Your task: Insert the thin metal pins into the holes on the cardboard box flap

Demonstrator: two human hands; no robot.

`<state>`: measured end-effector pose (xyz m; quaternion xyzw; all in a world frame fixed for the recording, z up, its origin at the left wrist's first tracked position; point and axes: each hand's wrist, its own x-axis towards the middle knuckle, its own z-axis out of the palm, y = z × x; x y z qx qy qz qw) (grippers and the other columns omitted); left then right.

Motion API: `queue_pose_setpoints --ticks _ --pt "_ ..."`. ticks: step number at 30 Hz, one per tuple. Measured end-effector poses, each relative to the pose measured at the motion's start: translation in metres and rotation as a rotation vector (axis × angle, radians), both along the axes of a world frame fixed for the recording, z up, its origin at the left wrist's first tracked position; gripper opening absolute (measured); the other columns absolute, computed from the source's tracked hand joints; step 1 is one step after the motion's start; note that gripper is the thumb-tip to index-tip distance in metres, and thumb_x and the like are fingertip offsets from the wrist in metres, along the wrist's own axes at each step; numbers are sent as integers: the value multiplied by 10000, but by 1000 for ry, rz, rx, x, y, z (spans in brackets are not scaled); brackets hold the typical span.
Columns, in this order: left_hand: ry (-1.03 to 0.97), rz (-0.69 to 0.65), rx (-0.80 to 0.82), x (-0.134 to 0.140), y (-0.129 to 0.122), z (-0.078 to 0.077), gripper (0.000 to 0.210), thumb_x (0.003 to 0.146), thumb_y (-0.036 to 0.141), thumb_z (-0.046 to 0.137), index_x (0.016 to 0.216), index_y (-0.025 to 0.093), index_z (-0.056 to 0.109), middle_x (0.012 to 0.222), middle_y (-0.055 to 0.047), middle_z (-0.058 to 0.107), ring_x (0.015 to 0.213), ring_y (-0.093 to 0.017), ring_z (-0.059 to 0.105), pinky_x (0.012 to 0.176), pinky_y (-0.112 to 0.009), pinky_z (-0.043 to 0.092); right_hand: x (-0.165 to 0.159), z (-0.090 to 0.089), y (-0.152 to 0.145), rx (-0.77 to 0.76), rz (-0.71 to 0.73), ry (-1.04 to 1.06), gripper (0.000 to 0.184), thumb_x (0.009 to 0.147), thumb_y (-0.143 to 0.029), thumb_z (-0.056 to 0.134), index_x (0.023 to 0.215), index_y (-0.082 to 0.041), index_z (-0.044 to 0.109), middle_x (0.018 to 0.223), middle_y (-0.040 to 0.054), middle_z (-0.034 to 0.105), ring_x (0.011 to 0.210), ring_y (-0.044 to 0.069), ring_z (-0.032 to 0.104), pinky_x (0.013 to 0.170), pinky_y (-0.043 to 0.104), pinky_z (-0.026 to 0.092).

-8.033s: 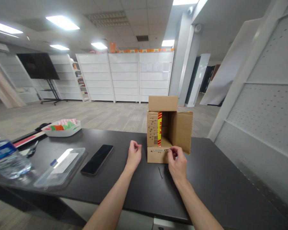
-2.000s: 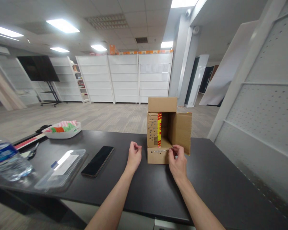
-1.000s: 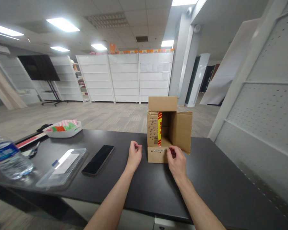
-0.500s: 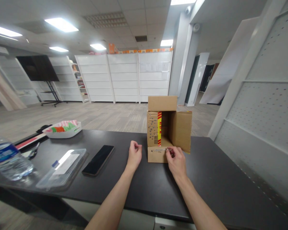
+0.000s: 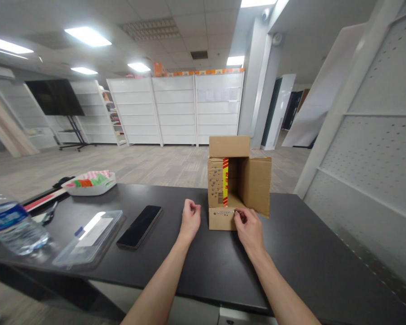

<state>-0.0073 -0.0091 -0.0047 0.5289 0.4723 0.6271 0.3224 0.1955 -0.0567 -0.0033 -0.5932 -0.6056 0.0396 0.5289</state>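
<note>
Two bare hands: the right hand [image 5: 249,228] is touching the front of the cardboard box [image 5: 237,180], while the left hand [image 5: 191,221] is staying out to the box's left, near but apart.
Cardboard box: it is standing on the worktop [image 5: 203,275], its opening facing the person.
Lower flap [image 5: 219,223]: it is facing the person beneath the opening, its right end being covered by the right hand.
Row of small silvery spots [image 5: 224,212]: its long axis is running left to right, nearly level, along the upper part of that flap.
Row from the right grip: it is extending leftward from the thumb and forefinger, which are meeting its right end.
Right grip: narrow; whether the fingertips are closing on something small, one cannot tell.
Left grip: curled and narrow, the row lying to its right; whether it is holding anything, one cannot tell.
Nearer hand: the right.
</note>
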Motion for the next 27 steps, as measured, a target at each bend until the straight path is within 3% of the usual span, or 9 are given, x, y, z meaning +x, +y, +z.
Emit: queue_pose_setpoints --ticks 13,27 --pt "44 29 10 2 -5 6 202 813 264 542 756 198 359 713 44 355 602 -84 335 581 -204 315 2 -4 2 -8 -8 -11 256 859 -352 477 863 -194 679 796 55 630 750 200 572 742 323 436" --pt "-7 -8 -1 0 1 -3 217 811 278 542 775 203 342 724 45 357 613 -81 324 588 -194 306 -3 5 -5 -33 -40 -62 189 845 -302 464 787 -203 614 786 39 619 731 187 545 706 302 402"
